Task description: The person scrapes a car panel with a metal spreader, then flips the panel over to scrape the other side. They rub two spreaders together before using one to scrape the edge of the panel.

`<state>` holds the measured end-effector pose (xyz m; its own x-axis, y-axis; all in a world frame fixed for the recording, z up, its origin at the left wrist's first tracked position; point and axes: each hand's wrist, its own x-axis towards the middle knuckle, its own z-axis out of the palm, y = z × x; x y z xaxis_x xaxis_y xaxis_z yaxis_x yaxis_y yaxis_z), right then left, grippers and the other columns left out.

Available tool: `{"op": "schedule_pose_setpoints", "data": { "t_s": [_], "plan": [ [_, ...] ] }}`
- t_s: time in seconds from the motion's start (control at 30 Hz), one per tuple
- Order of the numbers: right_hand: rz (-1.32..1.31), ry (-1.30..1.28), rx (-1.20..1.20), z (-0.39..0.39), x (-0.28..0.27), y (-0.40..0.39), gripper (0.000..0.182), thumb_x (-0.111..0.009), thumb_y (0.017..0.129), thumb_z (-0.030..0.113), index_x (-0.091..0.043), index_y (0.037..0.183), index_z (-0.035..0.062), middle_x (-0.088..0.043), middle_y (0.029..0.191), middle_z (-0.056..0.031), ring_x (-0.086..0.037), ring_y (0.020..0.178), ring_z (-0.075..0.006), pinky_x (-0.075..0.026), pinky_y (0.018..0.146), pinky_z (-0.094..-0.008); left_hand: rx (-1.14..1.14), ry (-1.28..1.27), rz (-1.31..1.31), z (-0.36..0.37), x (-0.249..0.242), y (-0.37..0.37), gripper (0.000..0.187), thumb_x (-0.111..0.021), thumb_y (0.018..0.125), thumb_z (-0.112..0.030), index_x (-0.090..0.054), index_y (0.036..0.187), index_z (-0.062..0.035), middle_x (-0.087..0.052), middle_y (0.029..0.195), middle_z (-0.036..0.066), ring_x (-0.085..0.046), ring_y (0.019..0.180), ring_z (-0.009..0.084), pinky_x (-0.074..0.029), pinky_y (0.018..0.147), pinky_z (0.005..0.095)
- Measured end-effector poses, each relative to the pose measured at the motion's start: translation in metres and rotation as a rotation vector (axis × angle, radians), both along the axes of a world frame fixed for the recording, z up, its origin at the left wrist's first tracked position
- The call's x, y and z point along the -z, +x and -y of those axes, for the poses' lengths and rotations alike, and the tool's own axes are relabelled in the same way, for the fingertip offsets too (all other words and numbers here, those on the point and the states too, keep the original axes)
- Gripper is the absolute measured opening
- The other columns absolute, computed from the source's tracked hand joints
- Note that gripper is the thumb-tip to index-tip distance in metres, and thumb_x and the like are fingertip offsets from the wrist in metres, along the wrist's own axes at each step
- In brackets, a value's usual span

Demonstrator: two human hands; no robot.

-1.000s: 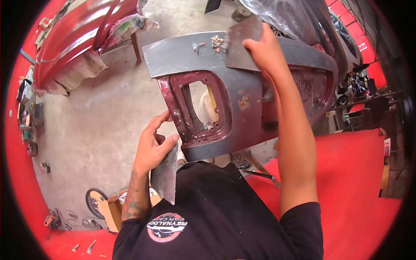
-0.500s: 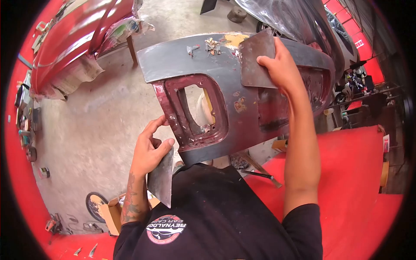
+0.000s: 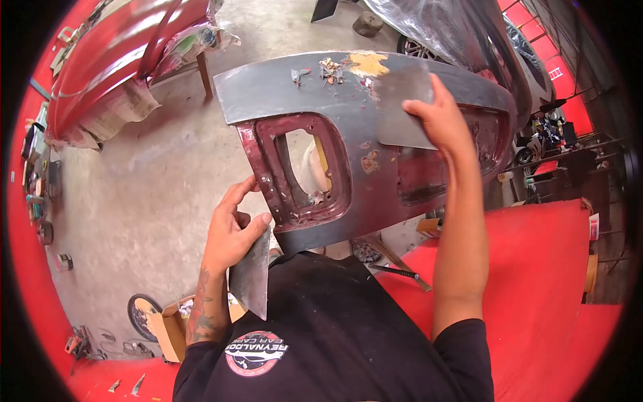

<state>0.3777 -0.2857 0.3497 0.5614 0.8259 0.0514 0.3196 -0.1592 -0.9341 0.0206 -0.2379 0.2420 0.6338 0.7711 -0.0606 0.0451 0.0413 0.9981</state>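
A car trunk lid (image 3: 281, 87), grey on top with dark red recesses, lies in front of me. My right hand (image 3: 439, 114) grips a flat grey scraper plate (image 3: 404, 114) by its right side, thumb on the near face. The plate is blurred and overlaps the lid's upper middle. Just left of it show a yellow filler patch (image 3: 368, 64) and a pile of scraped flakes (image 3: 331, 70). My left hand (image 3: 234, 231) holds a second flat grey scraper plate (image 3: 251, 278) under its thumb, pointing down against my shirt. Its extended fingers reach the lid's left edge.
A red car panel (image 3: 114, 74) with masking paper stands at the upper left. Behind the lid is a car under plastic sheeting (image 3: 429, 27). An opened cardboard box (image 3: 173, 331) sits at the lower left, and red covering (image 3: 509, 268) spreads at the right.
My right hand has moved slightly down and right with its scraper plate, and more of the yellow patch shows. My left hand has hardly moved.
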Motion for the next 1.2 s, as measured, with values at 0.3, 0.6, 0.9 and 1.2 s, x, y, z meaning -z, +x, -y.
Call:
{"op": "schedule_pose_setpoints", "data": {
  "t_s": [0.3, 0.6, 0.9, 1.2],
  "plan": [
    [0.114, 0.036, -0.121, -0.021, 0.0, -0.012, 0.064, -0.064, 0.073, 0.009, -0.045, 0.131, -0.008, -0.062, 0.102, -0.0151, -0.06, 0.085, -0.0183, -0.05, 0.077, -0.029, -0.006, 0.014, -0.021, 0.001, -0.005, -0.002, 0.065, -0.067, 0.079, -0.01, -0.044, 0.139, 0.0021, -0.053, 0.127, 0.009, -0.047, 0.06, 0.0021, -0.04, 0.052, 0.0193],
    [0.243, 0.057, -0.042, -0.032, 0.012, -0.014, 0.066, -0.066, 0.072, 0.015, -0.044, 0.129, -0.0095, -0.058, 0.084, -0.0101, -0.053, 0.072, -0.0158, -0.048, 0.068, -0.0298, -0.01, 0.004, -0.022, 0.0, -0.002, -0.001, 0.065, -0.069, 0.079, -0.01, -0.046, 0.139, -0.0011, -0.054, 0.124, 0.007, -0.046, 0.056, 0.0019, -0.04, 0.05, 0.0198],
    [0.118, 0.004, 0.143, 0.012, -0.027, 0.035, 0.043, -0.062, 0.079, 0.001, -0.049, 0.12, -0.0014, -0.064, 0.102, -0.0123, -0.065, 0.09, -0.0195, -0.054, 0.08, -0.0332, 0.017, 0.026, -0.047, -0.002, -0.006, -0.001, 0.064, -0.065, 0.08, -0.011, -0.045, 0.139, 0.0047, -0.052, 0.124, 0.009, -0.051, 0.068, 0.0039, -0.042, 0.056, 0.0195],
    [0.257, -0.073, 0.156, -0.027, -0.035, 0.005, 0.048, -0.063, 0.075, 0.004, -0.049, 0.119, -0.0049, -0.064, 0.105, -0.0168, -0.064, 0.086, -0.0214, -0.052, 0.075, -0.0312, 0.026, -0.016, 0.014, -0.004, 0.005, -0.002, 0.063, -0.066, 0.079, -0.006, -0.046, 0.138, 0.0013, -0.054, 0.123, 0.007, -0.046, 0.057, 0.0019, -0.039, 0.05, 0.0197]
  ]
}}
